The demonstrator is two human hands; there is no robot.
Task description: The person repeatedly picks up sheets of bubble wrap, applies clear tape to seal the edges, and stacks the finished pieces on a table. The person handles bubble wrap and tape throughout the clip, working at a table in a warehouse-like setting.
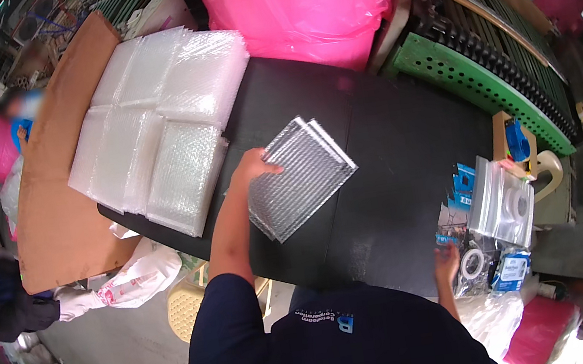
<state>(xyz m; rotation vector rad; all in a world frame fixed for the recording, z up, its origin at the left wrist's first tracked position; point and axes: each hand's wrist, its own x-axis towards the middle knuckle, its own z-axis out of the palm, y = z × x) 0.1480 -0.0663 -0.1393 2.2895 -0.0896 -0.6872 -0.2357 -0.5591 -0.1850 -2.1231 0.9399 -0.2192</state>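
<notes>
My left hand [259, 165] grips the left edge of a small stack of clear bubble-wrap pouches [306, 178], thumb on top and the other fingers mostly hidden. The pouches lie tilted over the middle of the black table [394, 160], their edges slightly fanned. At the table's right front edge is my right hand [447, 262], its fingers loosely apart and apparently holding nothing. Just beyond those fingers lie blue printed labels [447, 237]. Beside the same hand sits a white tape roll [472, 263].
Stacks of bubble-wrap pouches [188, 163] cover the table's left side by a brown cardboard sheet [71, 205]. A large pink plastic bag [304, 9] stands behind. Rightward are a green perforated machine guard [472, 86], clear plastic bags [492, 202] and a tape dispenser [516, 139]. Other people are at left.
</notes>
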